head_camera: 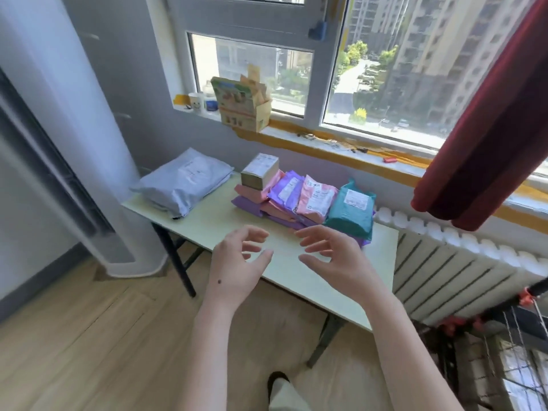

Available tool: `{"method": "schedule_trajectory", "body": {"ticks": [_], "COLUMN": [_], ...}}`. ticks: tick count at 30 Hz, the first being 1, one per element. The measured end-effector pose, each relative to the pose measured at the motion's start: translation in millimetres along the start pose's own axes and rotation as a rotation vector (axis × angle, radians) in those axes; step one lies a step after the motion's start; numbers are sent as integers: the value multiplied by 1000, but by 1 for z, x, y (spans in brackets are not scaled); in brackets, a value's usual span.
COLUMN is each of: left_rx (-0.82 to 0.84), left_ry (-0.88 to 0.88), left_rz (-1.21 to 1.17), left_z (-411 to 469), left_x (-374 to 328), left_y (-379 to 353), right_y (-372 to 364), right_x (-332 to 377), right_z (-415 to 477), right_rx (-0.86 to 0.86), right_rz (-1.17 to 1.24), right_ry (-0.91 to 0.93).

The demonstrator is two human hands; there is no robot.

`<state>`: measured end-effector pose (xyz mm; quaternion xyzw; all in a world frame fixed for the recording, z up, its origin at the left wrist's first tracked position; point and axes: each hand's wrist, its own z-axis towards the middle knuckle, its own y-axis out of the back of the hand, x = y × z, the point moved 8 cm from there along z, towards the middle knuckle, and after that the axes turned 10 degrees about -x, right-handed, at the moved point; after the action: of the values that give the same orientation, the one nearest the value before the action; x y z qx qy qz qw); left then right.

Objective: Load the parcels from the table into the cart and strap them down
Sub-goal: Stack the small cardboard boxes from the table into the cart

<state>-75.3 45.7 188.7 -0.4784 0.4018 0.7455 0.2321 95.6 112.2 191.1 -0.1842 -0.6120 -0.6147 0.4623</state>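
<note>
Parcels lie on a pale folding table. A large grey-white mailer bag sits at the table's left end. A small cardboard box stands on pink and purple bags. Beside it lie a purple bag, a pink bag and a teal bag. My left hand and my right hand hover above the table's front part, fingers loosely curved, holding nothing. The cart shows at the lower right as a black wire frame with red fittings.
A white radiator runs under the windowsill to the right of the table. A red curtain hangs at the right. A tall white standing unit stands left of the table. A carton and cups sit on the sill.
</note>
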Motion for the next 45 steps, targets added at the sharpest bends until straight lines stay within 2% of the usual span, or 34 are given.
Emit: {"method": "schedule_trajectory", "body": {"ticks": [7,12,18,28,35,45], "left_rx": [-68,-28,-53,-44,69,347], "left_ry": [57,55,98,140,183,324], "left_rz": [24,114,178,183,168,177], "left_z": [62,122,183,238,289,385], "left_x": [24,36,67,108,147,216], "left_y": [-1,-29,-54,-82,-106,-144], "right_y": [-40,-56,-84,-118,-142,-189], "right_x": [2,-10,-38,-90,-117,-145], "right_z": [76,143,211,273,310,345], "right_rx": [82,112,166,96,39,-148], "right_rz": [40,27,91,78,23,127], "right_ry": [74,79,10,-186,-304,-590]}}
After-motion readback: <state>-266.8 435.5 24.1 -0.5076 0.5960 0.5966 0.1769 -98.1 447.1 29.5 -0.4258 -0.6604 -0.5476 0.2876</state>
